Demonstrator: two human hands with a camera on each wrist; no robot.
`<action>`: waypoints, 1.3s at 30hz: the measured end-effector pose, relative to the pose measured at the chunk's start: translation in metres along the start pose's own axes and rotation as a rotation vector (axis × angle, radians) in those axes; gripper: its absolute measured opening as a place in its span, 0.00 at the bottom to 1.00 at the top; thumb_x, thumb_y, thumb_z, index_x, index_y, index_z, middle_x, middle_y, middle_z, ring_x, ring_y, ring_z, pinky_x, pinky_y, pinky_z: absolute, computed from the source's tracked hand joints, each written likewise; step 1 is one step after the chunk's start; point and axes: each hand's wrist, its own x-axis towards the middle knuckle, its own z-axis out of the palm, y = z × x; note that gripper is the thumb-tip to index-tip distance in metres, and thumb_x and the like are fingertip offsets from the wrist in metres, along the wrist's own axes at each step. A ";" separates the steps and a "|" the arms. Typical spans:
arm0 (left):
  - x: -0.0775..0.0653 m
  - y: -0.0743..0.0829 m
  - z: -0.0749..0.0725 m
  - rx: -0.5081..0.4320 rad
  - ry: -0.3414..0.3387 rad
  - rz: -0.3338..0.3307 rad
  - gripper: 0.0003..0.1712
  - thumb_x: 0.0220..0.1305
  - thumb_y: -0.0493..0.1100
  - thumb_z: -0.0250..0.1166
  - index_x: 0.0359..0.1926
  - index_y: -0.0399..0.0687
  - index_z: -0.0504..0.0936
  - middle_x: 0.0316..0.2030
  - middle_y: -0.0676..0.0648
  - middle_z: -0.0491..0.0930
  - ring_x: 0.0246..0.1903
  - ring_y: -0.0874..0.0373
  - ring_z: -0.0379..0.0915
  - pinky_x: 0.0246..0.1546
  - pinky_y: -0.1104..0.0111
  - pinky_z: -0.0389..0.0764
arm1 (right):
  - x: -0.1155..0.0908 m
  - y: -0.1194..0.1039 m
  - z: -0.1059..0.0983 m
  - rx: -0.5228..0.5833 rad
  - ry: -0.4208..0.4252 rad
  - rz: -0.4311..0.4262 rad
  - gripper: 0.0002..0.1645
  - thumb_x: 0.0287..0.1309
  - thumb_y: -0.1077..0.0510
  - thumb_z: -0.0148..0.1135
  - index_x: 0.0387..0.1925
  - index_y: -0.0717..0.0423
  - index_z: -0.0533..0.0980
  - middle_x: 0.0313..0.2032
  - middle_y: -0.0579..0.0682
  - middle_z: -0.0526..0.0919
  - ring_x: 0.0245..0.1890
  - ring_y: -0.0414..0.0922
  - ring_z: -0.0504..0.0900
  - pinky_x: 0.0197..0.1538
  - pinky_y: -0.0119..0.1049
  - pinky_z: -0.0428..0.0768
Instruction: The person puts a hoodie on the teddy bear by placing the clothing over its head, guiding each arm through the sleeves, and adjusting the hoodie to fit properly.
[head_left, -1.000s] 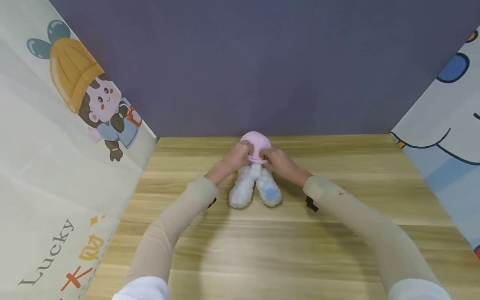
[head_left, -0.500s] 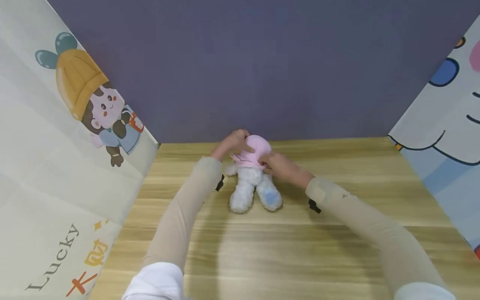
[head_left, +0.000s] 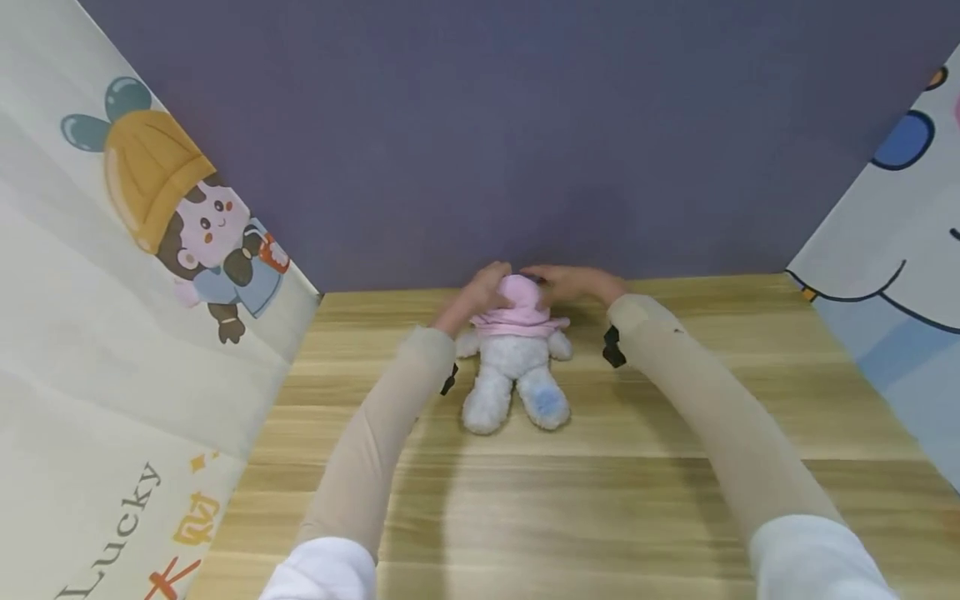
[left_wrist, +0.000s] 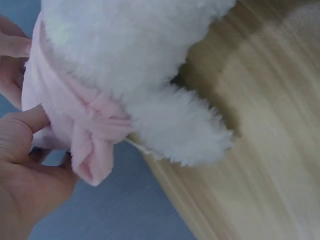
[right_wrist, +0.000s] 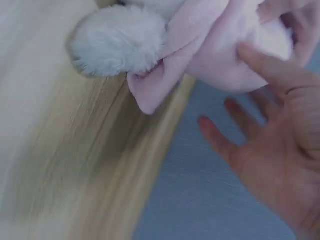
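A fluffy white plush toy point(head_left: 514, 358) lies on its back on the wooden table, legs toward me, one foot bearing a blue patch. A pink doll garment point(head_left: 517, 321) covers its head and bunches at the upper body, with a small flap sticking out on each side. My left hand point(head_left: 480, 292) grips the garment from the left, thumb on top and fingers behind in the left wrist view. On the right, my right hand point(head_left: 577, 283) has its fingers spread, and its thumb point(right_wrist: 255, 57) touches the pink cloth. The toy's face is hidden.
A dark grey-blue wall point(head_left: 525, 142) rises right behind the toy's head at the far edge of the wooden table point(head_left: 585, 517). Printed cartoon panels stand at the left point(head_left: 165, 350) and right point(head_left: 885, 242).
The pink garment has come down from the head over the upper body, and both arms of the toy now show. My right hand has shifted up from the hem to beside the head, its fingers spreading.
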 end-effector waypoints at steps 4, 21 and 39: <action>0.002 -0.004 0.011 0.022 0.044 0.044 0.23 0.64 0.37 0.70 0.57 0.34 0.74 0.60 0.36 0.74 0.63 0.45 0.68 0.65 0.60 0.70 | 0.025 0.015 0.004 0.088 -0.065 0.006 0.49 0.63 0.64 0.66 0.78 0.57 0.51 0.77 0.63 0.50 0.77 0.61 0.50 0.75 0.57 0.55; -0.010 -0.023 0.041 0.011 0.237 -0.007 0.11 0.68 0.29 0.63 0.30 0.40 0.70 0.36 0.40 0.75 0.41 0.48 0.72 0.39 0.62 0.73 | 0.035 0.015 0.042 0.031 0.262 -0.016 0.21 0.50 0.71 0.66 0.45 0.57 0.71 0.39 0.54 0.76 0.40 0.50 0.72 0.43 0.41 0.72; -0.022 -0.016 0.064 0.339 0.271 -0.150 0.10 0.73 0.37 0.55 0.38 0.47 0.83 0.41 0.41 0.86 0.39 0.41 0.85 0.31 0.53 0.84 | 0.032 0.007 0.103 -0.237 0.696 0.146 0.13 0.67 0.62 0.59 0.26 0.53 0.67 0.24 0.51 0.70 0.28 0.49 0.70 0.34 0.42 0.69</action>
